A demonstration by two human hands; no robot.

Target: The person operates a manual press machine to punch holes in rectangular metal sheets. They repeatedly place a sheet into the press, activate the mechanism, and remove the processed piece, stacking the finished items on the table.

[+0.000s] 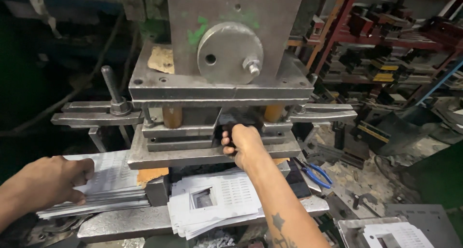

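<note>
While the right hand (242,141) reaches into the gap between the upper and lower plates of the press die (212,132), its fingers curl around something dark at the die's middle — whether that is a sheet or part of the tooling cannot be told, as the hand hides it. The left hand (50,180) lies to the left of the die, fingers bent and pressed down on a stack of blank sheets (103,190), thumb at the stack's edge, gripping the top of the pile rather than lifting it. Just below the die, on the bench (125,224), sits a loose pile of punched sheets (217,202), each with a square window and rows of small slots. Blue-handled pliers (316,173) rest right of the die, near the forearm.

Judging from this one view, the step in hand is tending the die opening — placing or pulling a piece. The next move seems to call for the right hand to come fully clear of the plates, and for one blank to be peeled cleanly off the stack.
</note>
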